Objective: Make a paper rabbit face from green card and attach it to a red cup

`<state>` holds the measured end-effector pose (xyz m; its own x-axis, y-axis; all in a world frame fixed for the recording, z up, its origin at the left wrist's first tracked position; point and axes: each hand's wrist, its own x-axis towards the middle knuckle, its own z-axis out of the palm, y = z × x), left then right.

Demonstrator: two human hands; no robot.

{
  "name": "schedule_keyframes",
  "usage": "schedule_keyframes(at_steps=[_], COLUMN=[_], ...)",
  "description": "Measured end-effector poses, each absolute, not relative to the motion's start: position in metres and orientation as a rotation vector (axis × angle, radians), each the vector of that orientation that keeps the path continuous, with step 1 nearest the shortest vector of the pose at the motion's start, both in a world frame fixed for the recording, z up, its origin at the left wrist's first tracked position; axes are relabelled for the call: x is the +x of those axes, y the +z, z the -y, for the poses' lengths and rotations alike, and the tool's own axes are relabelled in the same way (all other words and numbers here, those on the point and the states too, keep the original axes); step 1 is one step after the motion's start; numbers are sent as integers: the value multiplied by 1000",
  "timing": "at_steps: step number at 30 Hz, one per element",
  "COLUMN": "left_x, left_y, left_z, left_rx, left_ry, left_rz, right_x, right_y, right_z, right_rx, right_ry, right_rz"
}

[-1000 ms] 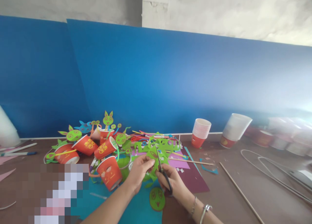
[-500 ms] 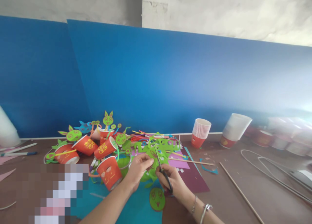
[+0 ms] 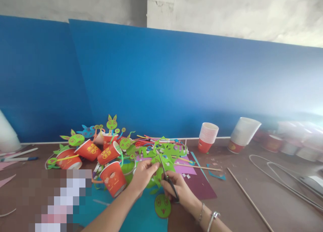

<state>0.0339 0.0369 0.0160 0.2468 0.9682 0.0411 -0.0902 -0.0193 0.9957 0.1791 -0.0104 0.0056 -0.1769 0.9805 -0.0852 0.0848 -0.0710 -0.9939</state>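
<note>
My right hand (image 3: 175, 185) grips a pair of black-handled scissors (image 3: 172, 185), its blades slightly apart and pointing up and away, beside my left fingertips. The thumb and fingers of my left hand (image 3: 143, 174) are pinched on a small piece of green paper, mostly hidden by the fingers and hard to tell from the scraps behind. Beyond both hands lies a heap of cut green paper scraps (image 3: 166, 153). Below the scissors, a round green paper face (image 3: 162, 206) lies at the edge of a blue paper sheet (image 3: 141, 215).
Red paper cups (image 3: 113, 178) with green animal faces cluster to the left. A stack of cups (image 3: 208, 136) and another tall stack (image 3: 243, 136) stand at the back right. A thin wooden stick (image 3: 247, 198) and a cable (image 3: 285, 178) lie to the right. Purple paper (image 3: 202, 185) is near my right hand.
The scissor blades have opened slightly at the tip beside my left fingers. The green piece in my left fingers shows less than before. Both hands stay in nearly the same place.
</note>
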Motion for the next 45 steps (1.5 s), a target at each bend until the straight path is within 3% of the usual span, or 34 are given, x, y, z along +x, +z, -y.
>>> schedule_keyframes(at_steps=[45], left_x=[26], left_y=[17], left_z=[-44], left_rx=[1402], left_ry=[941], left_rz=[-912], right_x=[185], right_y=[14], right_z=[9], right_rx=[-1298], right_ry=[1396], right_rz=[1470])
